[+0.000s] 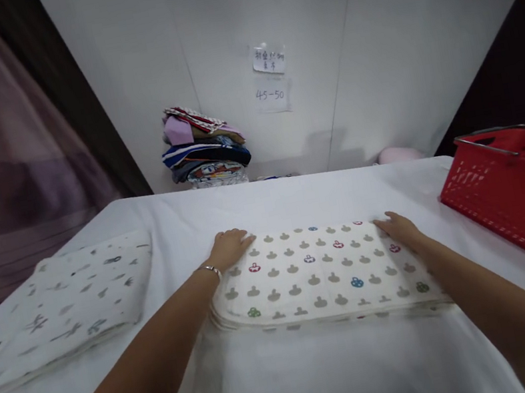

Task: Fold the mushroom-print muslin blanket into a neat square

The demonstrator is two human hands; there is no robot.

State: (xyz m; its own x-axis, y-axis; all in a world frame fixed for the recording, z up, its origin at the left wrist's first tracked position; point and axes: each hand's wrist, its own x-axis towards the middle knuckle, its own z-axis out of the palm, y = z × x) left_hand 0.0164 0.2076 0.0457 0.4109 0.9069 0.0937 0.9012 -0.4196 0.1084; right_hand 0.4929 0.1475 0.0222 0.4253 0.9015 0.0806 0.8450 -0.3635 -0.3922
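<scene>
A folded white cloth (302, 281) printed with grey, red, blue and green mushroom shapes lies flat in front of me, its layers showing along the near edge. My left hand (230, 248) is at its far left corner, fingers closed on the edge. At the far right corner, my right hand (399, 228) has its thumb and fingers around the edge; the fingertips are partly hidden. A second folded white cloth (81, 296), with small grey and dark prints, rests to the left, apart from my hands.
A white-covered table (294, 201) carries the cloths. At the right edge stands a red plastic basket (521, 198) with metal handles. Beyond the table's far edge is a stack of folded fabrics (206, 149) against the wall. Paper notes (270, 76) hang there. A pinkish curtain (2, 134) hangs left.
</scene>
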